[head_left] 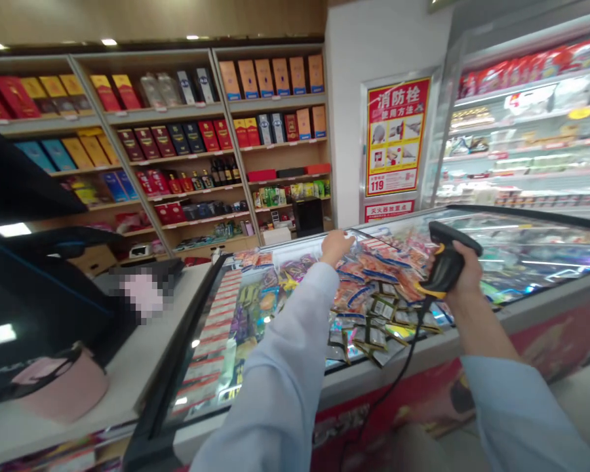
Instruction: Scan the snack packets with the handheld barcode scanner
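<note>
**Our left hand [337, 248] and right hand [465, 272], one scanner [445, 265], a heap of packets [368, 288]**

Our right fingers clench the black-and-yellow scanner, its grip slanting up from one cord [407, 347], its head crosswise just beyond the fingers. Our left fingers curl loosely at the heap's far edge; we cannot tell if they grasp anything. The uncountable packets lie in a glass-topped freezer [521, 311], between and below both hands.

There are two hands, the left hand [337, 248] and the right hand [465, 274], with one scanner [445, 263], one freezer [531, 246], one display fridge [526, 141], three shelf bays [275, 131], one cap [61, 387], one poster [398, 136], one sign [389, 210], and packets [368, 288] too many to count.
</note>
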`<state>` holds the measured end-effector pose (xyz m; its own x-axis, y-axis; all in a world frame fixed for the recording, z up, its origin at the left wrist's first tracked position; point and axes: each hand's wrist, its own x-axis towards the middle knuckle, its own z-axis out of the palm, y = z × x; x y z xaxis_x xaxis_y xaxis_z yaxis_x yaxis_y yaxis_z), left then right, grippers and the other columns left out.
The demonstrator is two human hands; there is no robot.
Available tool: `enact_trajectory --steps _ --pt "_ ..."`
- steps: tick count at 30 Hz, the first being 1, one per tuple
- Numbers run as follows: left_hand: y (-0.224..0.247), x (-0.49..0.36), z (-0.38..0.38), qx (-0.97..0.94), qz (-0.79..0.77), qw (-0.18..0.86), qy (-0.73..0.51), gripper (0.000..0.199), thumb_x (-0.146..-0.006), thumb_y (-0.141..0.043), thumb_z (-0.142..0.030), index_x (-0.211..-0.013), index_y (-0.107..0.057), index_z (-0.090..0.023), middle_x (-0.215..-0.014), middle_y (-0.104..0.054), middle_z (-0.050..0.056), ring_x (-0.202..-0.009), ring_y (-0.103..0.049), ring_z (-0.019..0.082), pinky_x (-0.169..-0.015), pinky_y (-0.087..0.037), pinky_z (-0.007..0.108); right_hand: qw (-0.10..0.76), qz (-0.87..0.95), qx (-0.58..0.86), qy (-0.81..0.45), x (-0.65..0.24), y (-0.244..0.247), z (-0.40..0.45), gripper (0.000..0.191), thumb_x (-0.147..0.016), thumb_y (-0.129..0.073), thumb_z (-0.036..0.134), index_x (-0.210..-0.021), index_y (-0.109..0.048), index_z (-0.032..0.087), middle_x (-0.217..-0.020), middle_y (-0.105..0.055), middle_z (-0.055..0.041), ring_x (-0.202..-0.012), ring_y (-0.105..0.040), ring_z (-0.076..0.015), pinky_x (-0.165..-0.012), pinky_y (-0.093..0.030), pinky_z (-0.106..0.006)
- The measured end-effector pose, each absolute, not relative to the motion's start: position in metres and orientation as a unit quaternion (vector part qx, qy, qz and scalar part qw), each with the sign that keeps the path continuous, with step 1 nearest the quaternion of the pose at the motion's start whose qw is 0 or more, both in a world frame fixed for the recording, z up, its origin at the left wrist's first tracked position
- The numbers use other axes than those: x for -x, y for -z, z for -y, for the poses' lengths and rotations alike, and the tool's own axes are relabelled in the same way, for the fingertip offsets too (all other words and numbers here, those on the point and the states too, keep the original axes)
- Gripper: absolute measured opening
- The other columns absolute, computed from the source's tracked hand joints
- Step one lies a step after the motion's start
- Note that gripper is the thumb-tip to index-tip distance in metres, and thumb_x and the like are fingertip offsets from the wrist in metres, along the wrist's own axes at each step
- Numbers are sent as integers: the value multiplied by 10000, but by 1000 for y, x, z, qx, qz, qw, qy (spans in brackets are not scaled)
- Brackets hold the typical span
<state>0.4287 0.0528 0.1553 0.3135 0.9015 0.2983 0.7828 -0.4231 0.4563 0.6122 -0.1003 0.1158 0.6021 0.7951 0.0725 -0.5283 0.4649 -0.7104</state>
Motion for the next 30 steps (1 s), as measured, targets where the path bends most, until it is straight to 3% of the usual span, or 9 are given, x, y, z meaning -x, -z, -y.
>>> enact_trajectory --steps 7,16,25,30 --pt "-169 -244 -63 -701 -625 65 -339 325 -875 -491 -364 -1102 -666 -211 -1202 -670 78 -1140 -583 220 -917 -413 278 772 301 279 -486 -483 -151 63 303 -828 -476 398 -701 -611 158 -493 -525 -1 -396 -476 -100 -377 -399 -210" --pt "-90 -41 -60 -549 -751 53 -361 285 -865 -486 -323 -1077 -638 -208 -1190 -674 96 -1144 -595 229 -912 -419 292 639 334 273 -637 -307 -100 3 344 -682 -680 525 -666 -594 192 -486 -554 26 -372 -500 -90 -354 -417 -196" --pt "-10 -25 -123 -587 -728 110 -338 402 -849 -554 -260 -1240 -515 -173 -1242 -644 126 -1145 -607 209 -931 -435 285 588 328 315 -669 -245 -17 -21 347 -646 -698 541 -625 -582 214 -465 -550 11 -357 -496 -119 -347 -433 -241" --pt "5 -48 -176 -644 -689 127 -306 670 -770 -682 -334 -1367 -424 -169 -1306 -604 151 -1236 -550 239 -992 -400 290 590 306 321 -675 -245 -5 -27 352 -632 -714 539 -629 -576 216 -472 -558 16 -356 -527 -141 -342 -449 -267"
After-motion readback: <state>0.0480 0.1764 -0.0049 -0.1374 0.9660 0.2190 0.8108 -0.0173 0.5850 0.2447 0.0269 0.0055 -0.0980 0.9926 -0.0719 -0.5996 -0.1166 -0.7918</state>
